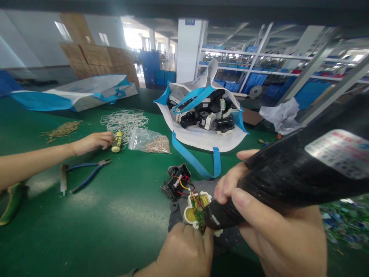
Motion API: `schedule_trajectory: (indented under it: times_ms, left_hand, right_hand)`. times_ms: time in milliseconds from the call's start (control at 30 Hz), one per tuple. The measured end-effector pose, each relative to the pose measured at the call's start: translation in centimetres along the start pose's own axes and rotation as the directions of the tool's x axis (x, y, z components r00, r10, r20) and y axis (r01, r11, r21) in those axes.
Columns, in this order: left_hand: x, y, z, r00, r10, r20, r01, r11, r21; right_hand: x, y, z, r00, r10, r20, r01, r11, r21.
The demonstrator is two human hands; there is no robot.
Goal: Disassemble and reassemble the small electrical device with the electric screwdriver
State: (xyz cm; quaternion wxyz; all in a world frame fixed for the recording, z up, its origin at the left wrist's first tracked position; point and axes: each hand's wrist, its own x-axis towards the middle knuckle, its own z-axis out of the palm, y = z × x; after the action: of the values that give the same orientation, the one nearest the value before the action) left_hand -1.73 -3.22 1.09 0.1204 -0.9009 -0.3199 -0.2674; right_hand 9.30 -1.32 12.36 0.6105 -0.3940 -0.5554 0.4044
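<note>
My right hand (268, 219) is wrapped round a large black cylindrical tool (288, 165) with a silver label; its exact kind does not show. The tool's narrow end reaches down to a green circuit board (198, 211) in a cream plastic housing (188, 217). My left hand (187, 246) is closed at the housing's near edge, its fingertips partly hidden. Yellow, red and black wires run from the board to a black plastic casing (178, 181) beside it. The housing rests on a dark grey cloth (177, 213).
A white and blue bag (198, 138) full of black parts stands behind. Another person's hand (95, 142) is near a yellow-black cylinder (117, 142). Left lie blue-handled pliers (89, 165), white ties (127, 121) and a bag of small pieces (157, 144). Green scraps (343, 223) lie at right.
</note>
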Motion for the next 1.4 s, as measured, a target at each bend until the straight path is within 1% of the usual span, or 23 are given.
schedule_trajectory:
  times_ms: [67,133,267,300,367,467,533,600,667,767,867,933,1033,1100,1167,1300,1400]
  left_hand:
    - [0.0,0.0,0.0,1.0,-0.014,0.012,0.014,1.0,0.002]
    - [0.1,-0.2,-0.4,1.0,-0.006,0.017,0.006,1.0,0.001]
    - [0.7,-1.4,-1.5,0.996,0.066,-0.064,-0.066,0.998,-0.01]
    - [0.8,-1.8,-1.6,0.995,0.067,-0.069,-0.068,0.998,-0.011]
    - [0.9,-2.5,-1.7,0.999,0.047,-0.028,-0.047,0.999,-0.024]
    - [0.8,-3.5,-1.2,0.998,0.025,0.065,-0.02,0.997,-0.075]
    - [0.8,-4.0,-0.8,0.996,0.049,0.079,-0.04,0.992,-0.116]
    - [0.9,-4.3,-0.6,0.995,0.079,0.066,-0.069,0.987,-0.143]
    - [1.1,-4.5,-0.7,0.993,0.105,0.053,-0.095,0.981,-0.168]
    - [1.2,-4.6,-0.6,0.99,0.135,0.033,-0.125,0.971,-0.203]
    - [1.2,-4.5,-0.2,0.99,0.142,-0.026,-0.144,0.966,-0.214]
    - [1.2,-4.3,0.0,0.989,0.138,-0.06,-0.148,0.964,-0.22]
    - [1.1,-4.1,0.2,0.989,0.138,-0.048,-0.145,0.964,-0.223]
    - [1.1,-4.0,0.3,0.993,0.115,-0.032,-0.119,0.97,-0.21]
    - [1.0,-4.0,0.5,0.998,0.058,-0.039,-0.064,0.982,-0.18]
    - [1.1,-4.3,0.9,0.992,-0.072,-0.1,0.06,0.991,-0.121]
    - [1.0,-4.8,1.2,0.988,-0.1,-0.114,0.088,0.99,-0.11]
  right_hand:
    - [0.0,0.0,0.0,1.0,0.009,-0.02,-0.008,1.0,0.016]
    - [0.1,-0.1,0.0,0.997,0.011,-0.076,-0.008,1.0,0.03]
    - [0.5,-0.9,-0.3,0.991,-0.041,-0.13,0.051,0.996,0.075]
    - [0.6,-1.2,-0.5,0.987,-0.057,-0.148,0.071,0.993,0.093]
    - [0.9,-1.9,-1.0,0.975,-0.089,-0.206,0.117,0.985,0.126]
    - [1.0,-2.5,-1.9,0.942,-0.161,-0.294,0.205,0.971,0.124]
    - [0.9,-2.7,-2.2,0.929,-0.213,-0.303,0.252,0.963,0.094]
    - [0.8,-2.8,-2.4,0.927,-0.228,-0.296,0.259,0.963,0.07]
    - [0.7,-2.9,-2.4,0.934,-0.215,-0.285,0.241,0.969,0.06]
    - [0.6,-2.9,-2.3,0.931,-0.226,-0.287,0.251,0.967,0.054]
    - [0.6,-2.9,-2.2,0.925,-0.231,-0.301,0.256,0.966,0.045]
    - [0.6,-2.8,-2.3,0.932,-0.219,-0.29,0.244,0.968,0.054]
    - [0.5,-2.9,-2.4,0.941,-0.21,-0.264,0.236,0.969,0.069]
    - [0.4,-2.9,-2.4,0.942,-0.206,-0.264,0.23,0.971,0.066]
    - [0.3,-3.0,-2.5,0.941,-0.206,-0.268,0.23,0.971,0.062]
    - [0.4,-3.0,-2.5,0.933,-0.23,-0.278,0.254,0.966,0.055]
    - [0.5,-2.7,-2.2,0.936,-0.231,-0.266,0.25,0.967,0.041]
